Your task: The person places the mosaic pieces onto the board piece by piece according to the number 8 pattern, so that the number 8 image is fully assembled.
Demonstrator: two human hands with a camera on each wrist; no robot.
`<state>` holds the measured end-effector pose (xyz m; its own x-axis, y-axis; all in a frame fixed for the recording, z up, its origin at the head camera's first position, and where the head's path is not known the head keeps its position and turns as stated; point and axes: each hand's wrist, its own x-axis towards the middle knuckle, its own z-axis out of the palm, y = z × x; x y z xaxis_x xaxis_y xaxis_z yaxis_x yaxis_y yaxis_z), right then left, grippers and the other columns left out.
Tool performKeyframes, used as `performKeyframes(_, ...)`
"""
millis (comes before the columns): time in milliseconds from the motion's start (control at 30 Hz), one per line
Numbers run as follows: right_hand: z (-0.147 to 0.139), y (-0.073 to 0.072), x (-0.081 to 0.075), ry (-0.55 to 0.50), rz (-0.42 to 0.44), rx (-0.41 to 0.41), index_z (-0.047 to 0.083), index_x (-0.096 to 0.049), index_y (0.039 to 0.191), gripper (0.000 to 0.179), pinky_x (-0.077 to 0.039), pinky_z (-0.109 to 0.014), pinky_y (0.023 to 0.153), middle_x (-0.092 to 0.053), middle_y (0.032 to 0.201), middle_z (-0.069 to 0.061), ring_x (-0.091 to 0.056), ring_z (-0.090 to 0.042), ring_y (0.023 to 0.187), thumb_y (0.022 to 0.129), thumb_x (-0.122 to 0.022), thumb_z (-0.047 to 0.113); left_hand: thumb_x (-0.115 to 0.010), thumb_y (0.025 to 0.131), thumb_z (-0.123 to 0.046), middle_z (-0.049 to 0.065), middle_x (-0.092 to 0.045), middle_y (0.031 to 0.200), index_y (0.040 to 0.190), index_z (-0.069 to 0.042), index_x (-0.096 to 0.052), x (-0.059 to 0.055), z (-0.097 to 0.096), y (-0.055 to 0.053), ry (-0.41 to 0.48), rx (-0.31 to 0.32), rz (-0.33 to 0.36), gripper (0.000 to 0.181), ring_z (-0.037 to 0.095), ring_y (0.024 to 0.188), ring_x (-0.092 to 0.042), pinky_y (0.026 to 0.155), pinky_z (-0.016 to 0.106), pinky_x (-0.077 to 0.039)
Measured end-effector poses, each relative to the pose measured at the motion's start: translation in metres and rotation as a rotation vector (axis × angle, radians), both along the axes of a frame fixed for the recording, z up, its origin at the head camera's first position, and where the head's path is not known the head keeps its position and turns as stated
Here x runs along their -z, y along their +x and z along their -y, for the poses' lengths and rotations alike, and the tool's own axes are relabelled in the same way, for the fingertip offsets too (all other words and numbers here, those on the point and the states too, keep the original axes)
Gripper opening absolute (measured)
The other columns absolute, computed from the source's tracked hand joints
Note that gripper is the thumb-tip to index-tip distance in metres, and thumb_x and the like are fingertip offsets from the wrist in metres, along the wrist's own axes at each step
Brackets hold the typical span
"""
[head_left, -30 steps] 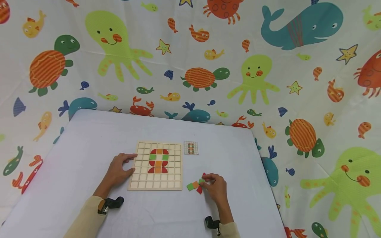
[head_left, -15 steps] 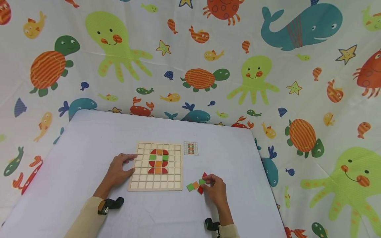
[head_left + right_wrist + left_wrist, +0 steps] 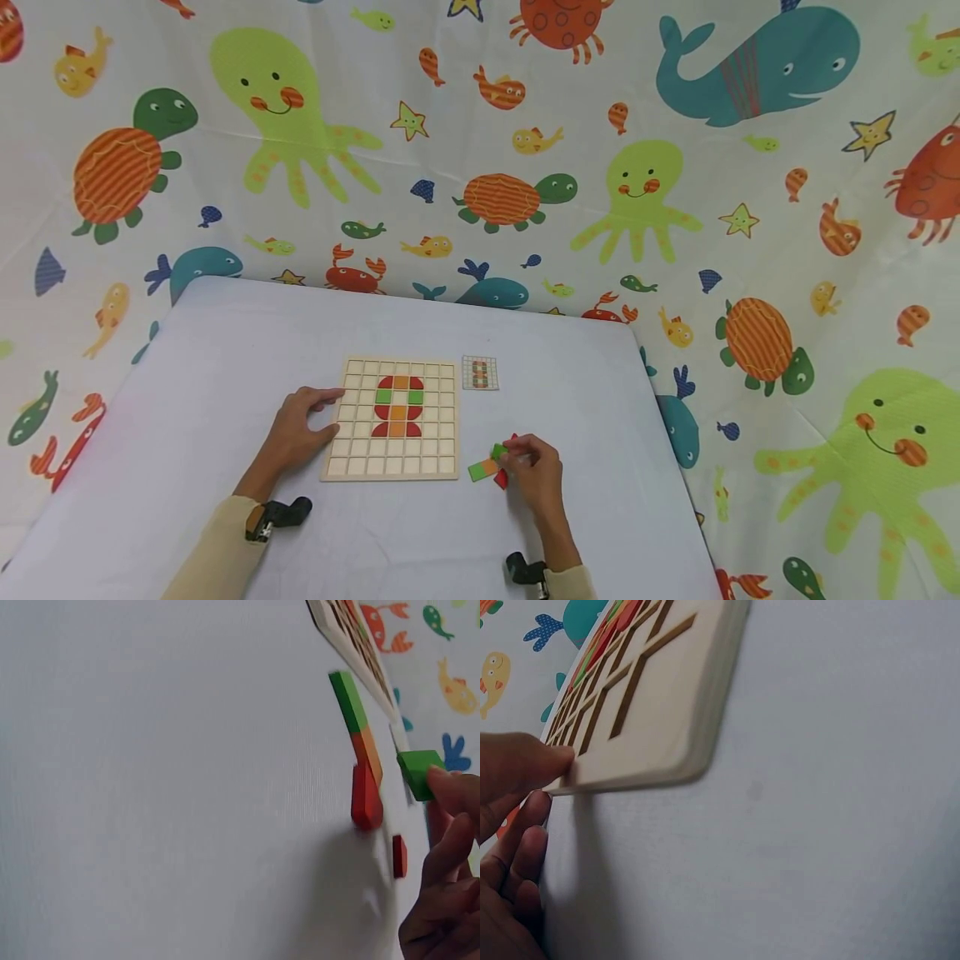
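Fingers of the person's bare left hand [image 3: 292,429] are spread, index and thumb well apart, both touching the left side of a square pale wooden grid board [image 3: 360,476]; the thumb tip rests on its rim. The board lies flat, its raised strips dividing it into cells, and in its upper middle sits a column of rounded red pieces [image 3: 379,430] flanking orange squares [image 3: 397,429], with two green squares [image 3: 416,397] in one row. Right of it, on the table, a flat green square tile [image 3: 477,472] adjoins an orange square tile [image 3: 490,467], and a red piece [image 3: 501,479] lies just beside them. Thumb and fingertips of the right hand [image 3: 538,471] pinch a green tile [image 3: 414,769], tilted, with another red piece [image 3: 400,856] nearby. A small gridded card [image 3: 480,373] lies near the board's upper right corner. White cloth [image 3: 405,542] covers the table; behind hangs a white curtain [image 3: 457,125] printed with octopuses, turtles, whales and crabs.
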<state>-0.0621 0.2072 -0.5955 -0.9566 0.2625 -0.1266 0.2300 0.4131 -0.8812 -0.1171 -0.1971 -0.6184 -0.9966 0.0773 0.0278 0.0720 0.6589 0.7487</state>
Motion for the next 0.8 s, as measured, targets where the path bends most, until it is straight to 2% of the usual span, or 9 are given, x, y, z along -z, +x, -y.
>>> performKeyframes(200, 0.021, -0.002, -0.001, -0.043, 0.016, -0.051, 0.020, -0.080, 0.098, 0.017, -0.051, -0.025, 0.059, -0.071, 0.092, -0.004, -0.059, -0.019, 0.075, 0.088, -0.082, 0.005, -0.076, 0.089, -0.007, 0.019, -0.062, 0.129, 0.146, -0.005, -0.062, 0.001, 0.001, 0.000, 0.004, -0.003, -0.005, 0.058, 0.032, 0.114, -0.052, 0.098, 0.051, -0.042)
performKeyframes(500, 0.055, -0.005, -0.005, -0.065, -0.014, -0.140, 0.021, -0.082, 0.095, 0.016, -0.041, -0.021, 0.055, -0.073, 0.087, -0.002, -0.051, -0.012, 0.067, 0.086, -0.085, 0.008, -0.076, 0.090, -0.007, 0.020, -0.061, 0.130, 0.146, -0.005, -0.062, 0.000, 0.000, -0.001, 0.010, -0.001, -0.005, 0.058, 0.033, 0.115, -0.052, 0.098, 0.051, -0.042)
performKeyframes(700, 0.080, -0.007, -0.004, -0.067, 0.000, -0.181, 0.024, -0.081, 0.095, 0.016, -0.039, -0.021, 0.055, -0.074, 0.085, 0.003, -0.050, -0.011, 0.066, 0.087, -0.085, 0.011, -0.076, 0.090, -0.008, 0.020, -0.061, 0.131, 0.146, -0.006, -0.062, 0.000, 0.000, -0.001, 0.003, 0.000, 0.009, 0.058, 0.033, 0.116, -0.052, 0.098, 0.052, -0.043)
performKeyframes(800, 0.093, -0.008, -0.003, -0.062, -0.021, -0.210, 0.024, -0.081, 0.096, 0.015, -0.039, -0.020, 0.056, -0.074, 0.085, 0.004, -0.050, -0.010, 0.066, 0.087, -0.085, 0.012, -0.076, 0.090, -0.007, 0.020, -0.061, 0.132, 0.146, -0.005, -0.062, 0.001, 0.000, -0.001, 0.006, -0.003, 0.004, 0.058, 0.033, 0.116, -0.052, 0.099, 0.052, -0.042)
